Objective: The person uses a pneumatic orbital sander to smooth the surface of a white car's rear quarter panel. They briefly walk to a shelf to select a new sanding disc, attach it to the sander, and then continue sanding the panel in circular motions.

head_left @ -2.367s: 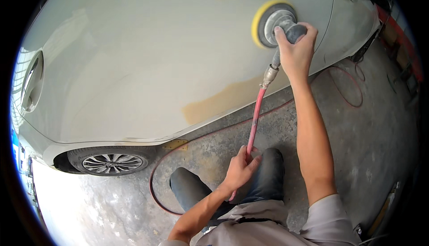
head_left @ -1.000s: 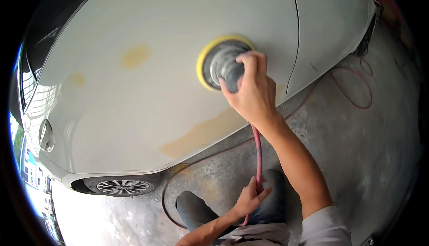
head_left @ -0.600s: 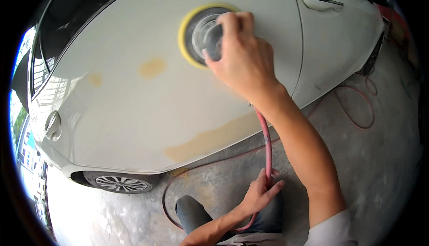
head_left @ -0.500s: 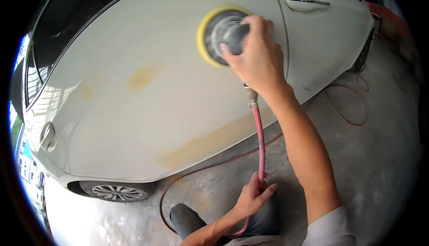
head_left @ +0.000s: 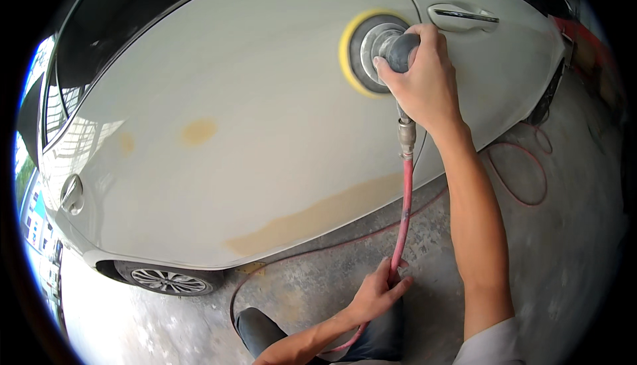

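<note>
My right hand (head_left: 428, 76) is wrapped round the grey head of an air sander (head_left: 385, 47) with a round yellow-edged pad. The pad lies against the white car door (head_left: 265, 126), close to the seam with the neighbouring door. A metal fitting (head_left: 407, 136) joins the sander to a red air hose (head_left: 403, 219). Lower down, my left hand (head_left: 379, 292) is closed round that hose. Tan patches mark the door: a spot (head_left: 199, 131) left of the middle, a fainter one beside it, and a long strip (head_left: 318, 212) along the bottom edge.
A door handle (head_left: 464, 17) sits to the right of the sander, another (head_left: 71, 194) at the far left. Below the car's left end is a wheel (head_left: 169, 280). More hose (head_left: 517, 173) loops over the concrete floor (head_left: 517, 245) and runs along under the door.
The sander and my right hand have slid right along the door, toward the seam. The hose's upper end has swung right with them, while my left hand keeps its hold.
</note>
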The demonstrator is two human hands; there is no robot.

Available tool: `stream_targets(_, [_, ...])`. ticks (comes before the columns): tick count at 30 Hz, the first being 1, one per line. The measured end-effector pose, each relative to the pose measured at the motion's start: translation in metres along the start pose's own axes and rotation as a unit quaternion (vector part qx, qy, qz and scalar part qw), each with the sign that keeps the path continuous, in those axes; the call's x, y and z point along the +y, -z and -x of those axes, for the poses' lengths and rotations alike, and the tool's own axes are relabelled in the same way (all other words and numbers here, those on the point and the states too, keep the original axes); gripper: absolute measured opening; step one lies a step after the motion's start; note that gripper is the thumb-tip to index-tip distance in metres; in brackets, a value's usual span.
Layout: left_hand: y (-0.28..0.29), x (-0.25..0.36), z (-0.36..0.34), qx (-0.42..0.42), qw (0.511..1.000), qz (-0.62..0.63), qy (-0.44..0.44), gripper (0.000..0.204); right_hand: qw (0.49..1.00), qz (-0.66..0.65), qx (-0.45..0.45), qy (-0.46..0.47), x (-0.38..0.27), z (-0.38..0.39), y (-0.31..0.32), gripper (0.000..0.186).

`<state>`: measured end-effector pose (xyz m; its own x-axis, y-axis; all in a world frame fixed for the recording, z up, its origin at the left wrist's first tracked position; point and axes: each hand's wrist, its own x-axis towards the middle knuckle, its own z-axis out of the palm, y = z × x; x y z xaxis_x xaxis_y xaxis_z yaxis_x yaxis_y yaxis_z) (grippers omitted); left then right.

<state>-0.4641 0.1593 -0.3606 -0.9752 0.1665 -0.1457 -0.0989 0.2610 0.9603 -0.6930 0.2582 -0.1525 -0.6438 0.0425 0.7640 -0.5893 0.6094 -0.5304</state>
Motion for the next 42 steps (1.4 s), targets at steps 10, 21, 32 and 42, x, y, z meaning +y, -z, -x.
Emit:
stream_targets(10, [0.029,-0.017,0.036,0.034,0.999,0.022,-0.007,0.036,0.993,0.02,-0.019,0.118,-0.084,0.026,-0.044,0.056])
stream_targets(21, [0.111,-0.044,0.123,0.066,0.993,0.082,-0.053,0.036,0.977,0.05,-0.053,0.201,-0.23,0.073,-0.108,0.055])
stream_targets(32, [0.223,-0.085,0.212,0.001,0.987,0.149,-0.056,0.037,0.963,0.075,-0.051,0.253,-0.384,0.138,-0.186,0.056])
stream_targets(42, [0.314,-0.138,0.293,-0.136,0.979,0.15,-0.005,0.037,0.989,0.04,-0.059,0.133,-0.43,0.2,-0.211,0.058])
